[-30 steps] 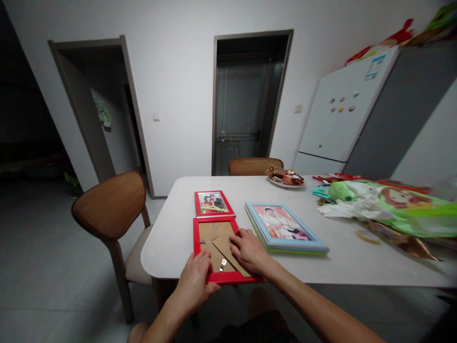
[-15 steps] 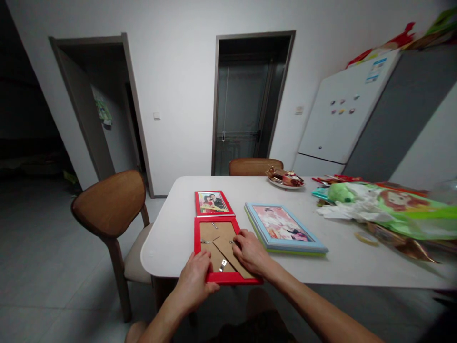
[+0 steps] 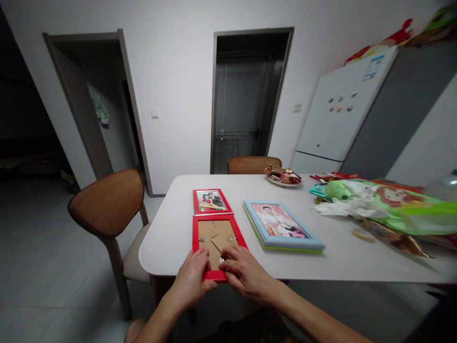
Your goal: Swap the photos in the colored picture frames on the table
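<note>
A red photo frame [image 3: 195, 238] lies face down at the table's near edge, its brown backing board [image 3: 214, 229] facing up with metal clips along the sides. My left hand [image 3: 193, 272] grips the frame's lower left corner, thumb near the front rail. At the bottom side, the bent fingers of my right hand [image 3: 246, 272] press on the lower metal clip [image 3: 222, 260], which they partly cover. Those fingers also hide much of the board's stand flap. Just beyond lies a second red photo frame [image 3: 211, 201], picture up, touching or nearly touching the first.
To the right is a stack of photo frames [image 3: 282, 224], a light blue one on top. A plate [image 3: 283, 182] with food stands at the far edge. Bags and crumpled tissue [image 3: 352, 205] crowd the table's right side. A wooden chair [image 3: 109, 205] stands at left.
My right hand has moved from the right-side clip down to the lower clip. The right clip is now uncovered. My left hand keeps its hold on the corner.
</note>
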Demonstrator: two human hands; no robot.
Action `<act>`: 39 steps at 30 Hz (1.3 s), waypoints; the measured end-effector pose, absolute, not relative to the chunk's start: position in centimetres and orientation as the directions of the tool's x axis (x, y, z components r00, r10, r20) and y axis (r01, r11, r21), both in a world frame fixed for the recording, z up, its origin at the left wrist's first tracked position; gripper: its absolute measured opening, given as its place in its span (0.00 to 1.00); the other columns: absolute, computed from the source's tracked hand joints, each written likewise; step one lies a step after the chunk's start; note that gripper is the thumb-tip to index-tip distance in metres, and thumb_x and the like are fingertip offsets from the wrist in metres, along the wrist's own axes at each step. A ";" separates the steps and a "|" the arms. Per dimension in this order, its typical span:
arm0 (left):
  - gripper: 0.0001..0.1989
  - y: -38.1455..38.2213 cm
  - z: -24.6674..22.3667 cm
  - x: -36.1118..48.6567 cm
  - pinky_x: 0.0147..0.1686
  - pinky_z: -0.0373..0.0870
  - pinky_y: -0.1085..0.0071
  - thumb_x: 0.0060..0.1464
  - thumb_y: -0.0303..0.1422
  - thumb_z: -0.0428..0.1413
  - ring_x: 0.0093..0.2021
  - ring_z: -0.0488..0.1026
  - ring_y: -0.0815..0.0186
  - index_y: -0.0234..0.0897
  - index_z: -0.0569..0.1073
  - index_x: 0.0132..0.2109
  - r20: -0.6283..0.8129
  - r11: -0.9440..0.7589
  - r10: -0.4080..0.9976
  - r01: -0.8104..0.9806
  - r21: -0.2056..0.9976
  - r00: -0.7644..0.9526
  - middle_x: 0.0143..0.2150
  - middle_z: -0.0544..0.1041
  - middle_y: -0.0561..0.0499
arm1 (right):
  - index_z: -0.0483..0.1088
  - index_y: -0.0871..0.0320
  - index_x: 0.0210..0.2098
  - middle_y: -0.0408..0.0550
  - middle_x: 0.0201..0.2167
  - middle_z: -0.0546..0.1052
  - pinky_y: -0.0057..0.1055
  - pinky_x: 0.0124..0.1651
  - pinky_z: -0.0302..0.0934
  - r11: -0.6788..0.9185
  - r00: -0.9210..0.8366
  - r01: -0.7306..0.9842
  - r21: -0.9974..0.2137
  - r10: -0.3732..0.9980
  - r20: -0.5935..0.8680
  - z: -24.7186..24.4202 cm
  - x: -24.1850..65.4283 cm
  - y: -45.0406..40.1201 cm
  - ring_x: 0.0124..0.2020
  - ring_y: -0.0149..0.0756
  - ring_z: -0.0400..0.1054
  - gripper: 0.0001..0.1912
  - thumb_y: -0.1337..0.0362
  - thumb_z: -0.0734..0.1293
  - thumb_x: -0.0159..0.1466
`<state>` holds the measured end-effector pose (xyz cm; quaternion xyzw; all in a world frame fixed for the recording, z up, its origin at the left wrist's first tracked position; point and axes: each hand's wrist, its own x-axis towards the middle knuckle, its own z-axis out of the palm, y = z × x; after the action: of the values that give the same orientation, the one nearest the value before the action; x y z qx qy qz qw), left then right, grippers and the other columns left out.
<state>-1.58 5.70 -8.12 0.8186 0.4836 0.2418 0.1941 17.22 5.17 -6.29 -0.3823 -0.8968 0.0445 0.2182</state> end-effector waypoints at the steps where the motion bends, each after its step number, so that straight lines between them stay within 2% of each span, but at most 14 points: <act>1: 0.15 5.7 -8.2 -1.6 0.53 0.53 0.59 0.32 0.29 0.63 0.55 0.57 0.55 0.37 0.69 0.31 0.210 -0.458 0.885 0.696 0.552 0.416 0.53 0.64 0.43 | 0.70 0.55 0.33 0.47 0.36 0.67 0.34 0.42 0.53 0.701 -0.611 0.668 -0.250 0.708 0.354 -6.3 17.2 5.2 0.39 0.35 0.57 0.09 0.67 0.59 0.56; 4: 0.14 5.7 -8.0 -1.5 0.52 0.54 0.59 0.32 0.28 0.62 0.54 0.58 0.55 0.37 0.69 0.31 0.199 -0.454 0.885 0.690 0.564 0.420 0.53 0.64 0.43 | 0.70 0.55 0.32 0.47 0.35 0.68 0.34 0.42 0.53 0.691 -0.598 0.669 -0.272 0.719 0.355 -6.4 17.1 5.5 0.39 0.35 0.58 0.09 0.67 0.59 0.56; 9: 0.14 5.6 -7.9 -1.4 0.51 0.54 0.59 0.32 0.27 0.62 0.53 0.59 0.55 0.36 0.68 0.30 0.207 -0.440 0.894 0.683 0.584 0.398 0.52 0.65 0.42 | 0.67 0.58 0.43 0.51 0.38 0.69 0.32 0.43 0.53 0.630 -0.514 0.700 -0.336 0.771 0.375 -7.2 15.9 8.1 0.40 0.35 0.59 0.16 0.69 0.57 0.57; 11: 0.14 5.7 -7.9 -1.4 0.50 0.56 0.60 0.31 0.26 0.62 0.53 0.60 0.56 0.36 0.68 0.30 0.218 -0.442 0.893 0.675 0.591 0.394 0.52 0.65 0.42 | 0.67 0.58 0.44 0.51 0.38 0.69 0.30 0.43 0.53 0.610 -0.494 0.711 -0.350 0.787 0.369 -7.2 14.8 9.4 0.40 0.34 0.60 0.17 0.69 0.56 0.57; 13: 0.16 5.7 -8.0 -1.5 0.50 0.57 0.62 0.31 0.25 0.62 0.52 0.60 0.56 0.35 0.69 0.32 0.231 -0.450 0.889 0.666 0.595 0.395 0.51 0.66 0.42 | 0.69 0.57 0.41 0.50 0.35 0.70 0.28 0.41 0.53 0.605 -0.497 0.725 -0.330 0.791 0.356 -7.0 13.7 10.5 0.38 0.34 0.60 0.15 0.68 0.56 0.57; 16: 0.18 5.7 -8.0 -1.6 0.49 0.58 0.63 0.30 0.25 0.63 0.51 0.61 0.57 0.35 0.69 0.33 0.238 -0.461 0.884 0.660 0.593 0.403 0.50 0.67 0.43 | 0.72 0.58 0.31 0.48 0.29 0.70 0.27 0.37 0.52 0.585 -0.497 0.758 -0.290 0.805 0.323 -6.7 12.3 11.8 0.35 0.33 0.60 0.12 0.67 0.57 0.57; 19: 0.18 5.6 -8.0 -1.7 0.50 0.57 0.62 0.30 0.26 0.63 0.51 0.60 0.57 0.35 0.69 0.34 0.229 -0.457 0.885 0.660 0.597 0.405 0.51 0.66 0.44 | 0.72 0.59 0.25 0.48 0.26 0.70 0.26 0.34 0.51 0.529 -0.448 0.794 -0.301 0.843 0.299 -6.7 11.5 12.7 0.32 0.31 0.61 0.11 0.67 0.58 0.56; 23: 0.19 5.7 -8.1 -1.8 0.51 0.55 0.60 0.31 0.28 0.63 0.52 0.60 0.56 0.35 0.68 0.35 0.231 -0.465 0.880 0.655 0.596 0.415 0.50 0.66 0.43 | 0.72 0.59 0.24 0.47 0.25 0.71 0.25 0.31 0.51 0.503 -0.425 0.807 -0.310 0.859 0.287 -7.2 11.1 13.5 0.29 0.30 0.62 0.11 0.67 0.59 0.55; 27: 0.17 5.6 -8.0 -1.8 0.47 0.59 0.62 0.31 0.28 0.63 0.46 0.64 0.58 0.36 0.67 0.32 0.268 -0.485 0.871 0.638 0.599 0.412 0.44 0.70 0.47 | 0.72 0.59 0.24 0.45 0.24 0.72 0.24 0.31 0.52 0.511 -0.430 0.800 -0.315 0.854 0.293 -7.5 10.9 13.6 0.27 0.29 0.62 0.10 0.67 0.60 0.55; 33: 0.17 5.4 -7.6 -1.8 0.50 0.56 0.62 0.32 0.29 0.62 0.48 0.62 0.57 0.37 0.68 0.34 0.257 -0.486 0.869 0.637 0.598 0.422 0.45 0.69 0.46 | 0.72 0.61 0.28 0.48 0.28 0.72 0.26 0.35 0.54 0.546 -0.436 0.769 -0.332 0.829 0.351 -7.9 10.9 13.3 0.30 0.30 0.63 0.11 0.71 0.58 0.55; 39: 0.17 5.6 -7.6 -1.7 0.46 0.60 0.63 0.33 0.28 0.61 0.48 0.62 0.57 0.36 0.68 0.36 0.240 -0.474 0.876 0.653 0.591 0.418 0.47 0.68 0.46 | 0.73 0.59 0.27 0.46 0.28 0.74 0.27 0.42 0.53 0.623 -0.508 0.701 -0.347 0.778 0.369 -7.9 11.1 13.4 0.32 0.30 0.65 0.10 0.71 0.59 0.54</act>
<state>-1.73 5.57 -7.60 0.8157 0.4686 0.2671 0.2088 11.09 13.36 -7.95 -0.4277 -0.8650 0.0765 0.2511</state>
